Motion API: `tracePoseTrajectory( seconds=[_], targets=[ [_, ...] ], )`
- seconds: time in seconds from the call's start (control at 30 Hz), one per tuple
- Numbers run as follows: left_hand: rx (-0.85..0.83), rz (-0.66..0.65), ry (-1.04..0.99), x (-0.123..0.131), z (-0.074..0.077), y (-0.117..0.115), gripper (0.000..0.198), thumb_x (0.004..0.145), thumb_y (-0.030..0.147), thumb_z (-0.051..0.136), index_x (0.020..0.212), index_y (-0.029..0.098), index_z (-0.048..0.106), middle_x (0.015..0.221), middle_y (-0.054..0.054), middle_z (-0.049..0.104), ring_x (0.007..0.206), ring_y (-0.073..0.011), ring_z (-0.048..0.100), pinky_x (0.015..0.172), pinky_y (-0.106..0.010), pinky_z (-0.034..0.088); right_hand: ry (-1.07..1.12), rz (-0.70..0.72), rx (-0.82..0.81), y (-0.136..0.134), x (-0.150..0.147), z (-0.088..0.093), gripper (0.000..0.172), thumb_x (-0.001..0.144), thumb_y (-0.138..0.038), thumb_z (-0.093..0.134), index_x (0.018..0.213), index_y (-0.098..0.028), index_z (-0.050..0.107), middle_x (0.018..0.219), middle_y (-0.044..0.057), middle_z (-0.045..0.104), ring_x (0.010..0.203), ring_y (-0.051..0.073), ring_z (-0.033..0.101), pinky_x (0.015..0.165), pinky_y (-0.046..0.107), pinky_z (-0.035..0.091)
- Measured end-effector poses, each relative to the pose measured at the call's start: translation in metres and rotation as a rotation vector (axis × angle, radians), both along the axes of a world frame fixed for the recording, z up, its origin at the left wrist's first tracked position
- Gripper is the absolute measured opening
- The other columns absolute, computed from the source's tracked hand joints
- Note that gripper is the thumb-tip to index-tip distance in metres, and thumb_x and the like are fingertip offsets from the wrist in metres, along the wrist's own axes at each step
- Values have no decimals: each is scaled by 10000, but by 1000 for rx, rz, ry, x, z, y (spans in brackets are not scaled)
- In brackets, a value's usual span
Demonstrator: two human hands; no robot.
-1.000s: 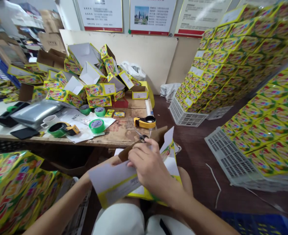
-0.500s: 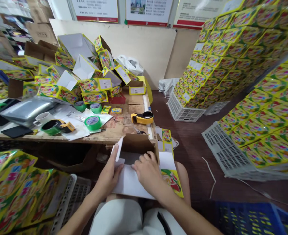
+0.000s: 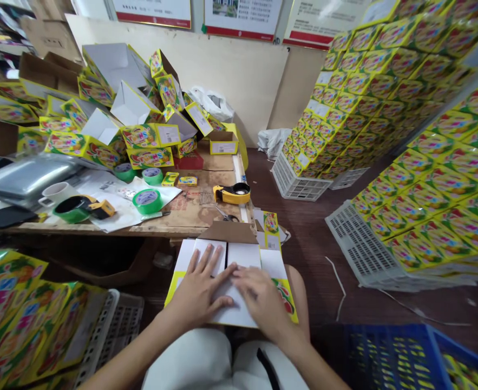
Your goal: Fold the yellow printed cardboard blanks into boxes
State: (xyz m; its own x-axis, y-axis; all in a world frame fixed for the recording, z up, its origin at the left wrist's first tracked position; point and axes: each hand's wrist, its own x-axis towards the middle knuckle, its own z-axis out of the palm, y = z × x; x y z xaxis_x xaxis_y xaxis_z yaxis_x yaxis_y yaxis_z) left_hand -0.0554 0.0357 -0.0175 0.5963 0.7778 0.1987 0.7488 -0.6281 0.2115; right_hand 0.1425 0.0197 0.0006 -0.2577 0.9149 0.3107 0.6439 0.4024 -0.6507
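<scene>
A carton [image 3: 242, 254] with white inner panels and yellow printed sides lies across my lap at the table's front edge. Its two white end flaps are folded inward with a narrow dark gap between them, and a brown flap [image 3: 230, 232] stands up at the far side. My left hand [image 3: 198, 290] lies flat on the left white flap, fingers spread. Loosely bent, the fingers of my right hand [image 3: 261, 298] rest on the white near panel, close to the left fingertips, and hold nothing that I can see. What is inside the carton is hidden.
On the wooden table [image 3: 190, 211] are a yellow tape dispenser [image 3: 233, 193], scissors [image 3: 227, 215], a green tape roll [image 3: 147, 201], a mug [image 3: 58, 194] and piled cartons [image 3: 141, 135]. Stacked boxes in white crates [image 3: 299, 184] stand right; a blue crate [image 3: 429, 346] sits lower right.
The white end flaps, upright or open before, now lie folded over the carton's opening. My left hand has gone from holding the left flap's edge to lying flat on it.
</scene>
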Motion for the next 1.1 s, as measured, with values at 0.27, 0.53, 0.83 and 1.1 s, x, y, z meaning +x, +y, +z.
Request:
tracePoseTrajectory(
  seconds=[0.27, 0.53, 0.83, 1.1],
  targets=[
    [-125, 192, -498, -11, -7, -4, 325, 895, 347, 481, 1185, 235, 577, 1325, -112, 510, 1276, -263, 425, 1092, -477, 264, 127, 187, -381, 95, 18, 23, 364, 833, -535, 521, 753, -204, 649, 997, 61, 653, 988, 230, 578, 850, 372, 427],
    [-747, 725, -1155, -22, -40, -3, 533, 800, 505, 533, 1193, 145, 533, 1241, -133, 588, 1175, -295, 534, 963, -390, 432, -314, -38, -88, 61, -6, -16, 302, 703, -329, 720, 864, -226, 486, 952, 28, 565, 926, 224, 503, 820, 369, 373],
    [-708, 331, -921, -32, 52, 5, 774, 728, 380, 638, 1422, 258, 318, 1386, -74, 476, 1176, -312, 537, 858, -377, 534, 684, -288, -64, 65, 41, -11, 346, 890, -497, 430, 1078, -212, 482, 1141, 90, 554, 1077, 213, 534, 923, 391, 411],
    [671, 451, -381, -69, 245, 135, 978, 810, 518, 556, 1400, -88, 65, 1509, -235, 51, 1393, -336, -38, 1083, -462, 35, 130, -199, 40, 84, 7, -23, 239, 924, -363, 396, 990, -176, 529, 964, 74, 611, 897, 187, 589, 781, 324, 469]
  ],
)
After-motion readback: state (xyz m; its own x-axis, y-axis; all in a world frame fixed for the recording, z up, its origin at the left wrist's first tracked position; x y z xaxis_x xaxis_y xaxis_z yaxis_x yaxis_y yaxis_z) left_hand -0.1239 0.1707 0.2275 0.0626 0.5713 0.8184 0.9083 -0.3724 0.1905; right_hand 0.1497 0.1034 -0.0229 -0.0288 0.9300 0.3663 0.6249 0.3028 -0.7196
